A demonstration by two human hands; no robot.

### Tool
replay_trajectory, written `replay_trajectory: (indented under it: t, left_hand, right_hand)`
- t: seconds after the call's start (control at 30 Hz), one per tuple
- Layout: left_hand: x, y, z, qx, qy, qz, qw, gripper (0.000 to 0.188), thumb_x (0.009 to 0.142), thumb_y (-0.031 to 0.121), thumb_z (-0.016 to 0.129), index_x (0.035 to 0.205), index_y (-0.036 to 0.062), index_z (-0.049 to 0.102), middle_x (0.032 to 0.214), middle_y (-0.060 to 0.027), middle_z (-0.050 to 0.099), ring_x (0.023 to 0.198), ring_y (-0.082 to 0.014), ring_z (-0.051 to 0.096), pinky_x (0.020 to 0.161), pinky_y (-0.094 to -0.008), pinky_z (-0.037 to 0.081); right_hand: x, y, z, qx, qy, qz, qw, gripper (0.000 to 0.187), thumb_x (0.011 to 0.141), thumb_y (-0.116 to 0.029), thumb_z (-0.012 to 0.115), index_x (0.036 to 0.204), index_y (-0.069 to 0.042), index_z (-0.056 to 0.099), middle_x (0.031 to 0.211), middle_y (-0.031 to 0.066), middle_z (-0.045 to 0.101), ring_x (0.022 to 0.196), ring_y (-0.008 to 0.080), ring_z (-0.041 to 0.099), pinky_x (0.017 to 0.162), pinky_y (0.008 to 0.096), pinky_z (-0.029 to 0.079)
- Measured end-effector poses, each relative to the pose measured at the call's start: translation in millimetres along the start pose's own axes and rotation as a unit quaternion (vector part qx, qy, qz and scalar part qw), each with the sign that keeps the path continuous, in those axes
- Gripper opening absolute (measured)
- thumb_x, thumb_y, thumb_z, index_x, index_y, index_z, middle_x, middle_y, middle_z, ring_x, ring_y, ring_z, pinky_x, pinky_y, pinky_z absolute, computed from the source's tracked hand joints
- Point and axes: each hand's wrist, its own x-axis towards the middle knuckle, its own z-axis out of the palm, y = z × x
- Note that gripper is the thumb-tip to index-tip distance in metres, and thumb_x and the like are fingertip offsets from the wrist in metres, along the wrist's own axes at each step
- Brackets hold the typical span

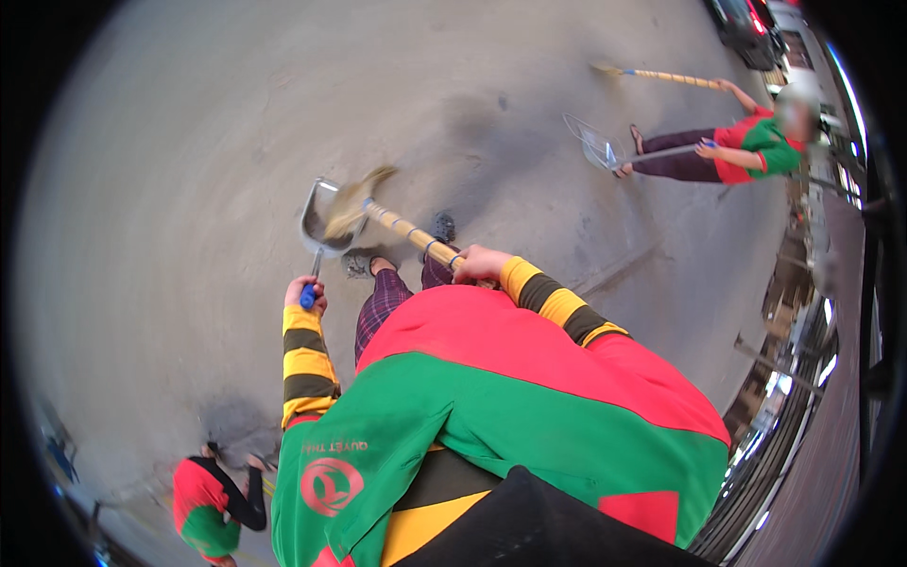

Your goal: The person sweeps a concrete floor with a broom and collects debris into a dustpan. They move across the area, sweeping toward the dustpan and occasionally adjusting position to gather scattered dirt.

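Metal dustpan (319, 219) is resting on the ground ahead of the left hand (304, 295), whose fingers are clenching the blue grip at the end of its thin handle. The right hand (478, 264) is wrapping its fingers around the banded wooden shaft of the broom (402, 225); beyond those fingers the straw bristles are pushing into the mouth of the pan. Both tools are probably light and stiff: the pan is thin sheet on a slim rod, so it is likely tipping easily unless held firmly at the grip. The broom shaft is rigid while its bristles are soft and bending, and holding it partway down the shaft is giving good control.

Underfoot, bare grey concrete (189, 189) is spreading wide, dusty and stained with dark patches, just past the person's sandalled feet. Farther off, a second person (746, 146) in the same red and green top is holding a broom and pan, a third (213, 501) is crouching, and a dark car (746, 28) is standing at the edge.
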Motion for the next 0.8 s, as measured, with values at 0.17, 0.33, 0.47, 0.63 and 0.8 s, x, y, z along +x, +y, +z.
replay_trajectory:
  t: [0.17,0.33,0.47,0.63,0.8]
  left_hand:
    - [2.1,-1.2,-4.2,-0.016,-0.005,-0.029,0.999,0.004,0.073,0.010,0.048,0.070,0.0094,0.046,0.060,-0.0033,0.055,0.044,-0.0089,0.052,0.033,-0.0231,0.028]
    - [0.2,-10.1,-9.2,0.017,-0.002,-0.032,0.999,0.003,0.073,0.010,0.048,0.070,0.0094,0.046,0.062,-0.0033,0.055,0.044,-0.0091,0.051,0.034,-0.0230,0.028]
    - [-8.7,-29.0,-5.3,0.013,-0.012,-0.016,1.000,0.005,0.072,0.010,0.049,0.069,0.0099,0.045,0.063,-0.0022,0.054,0.044,-0.0096,0.050,0.034,-0.0229,0.028]
    - [-23.5,-80.6,15.6,-0.095,-0.034,0.027,0.995,0.005,0.073,0.010,0.049,0.073,0.0089,0.044,0.065,-0.0006,0.052,0.044,-0.0082,0.049,0.035,-0.0227,0.026]
    - [-38.7,-150.6,27.1,-0.276,-0.099,0.068,0.954,0.015,0.072,0.010,0.051,0.082,0.0038,0.043,0.068,0.0000,0.051,0.045,-0.0062,0.048,0.036,-0.0219,0.025]
  right_hand:
    - [-28.7,12.4,-6.6,-0.027,-0.038,-0.065,0.997,0.033,0.064,-0.019,0.068,0.093,-0.004,0.060,0.076,0.0069,0.059,0.069,0.0172,0.055,0.063,0.0323,0.045]
    - [-58.1,49.3,-41.4,0.068,0.026,-0.065,0.995,0.035,0.065,-0.015,0.070,0.096,-0.005,0.058,0.068,0.0031,0.054,0.055,0.0119,0.051,0.049,0.0285,0.042]
    - [-91.3,90.4,-73.2,0.205,0.050,-0.006,0.977,0.027,0.068,-0.005,0.065,0.093,-0.002,0.057,0.059,0.0024,0.050,0.047,0.0114,0.048,0.039,0.0278,0.037]
    - [-98.4,164.6,-124.9,0.243,0.198,0.012,0.949,0.023,0.067,-0.006,0.066,0.085,0.001,0.055,0.058,0.0049,0.051,0.044,0.0137,0.049,0.038,0.0294,0.038]
    - [-82.4,251.7,-177.0,0.160,0.322,0.078,0.930,0.020,0.067,-0.005,0.065,0.082,0.003,0.054,0.057,0.0079,0.053,0.044,0.0162,0.051,0.038,0.0318,0.040]
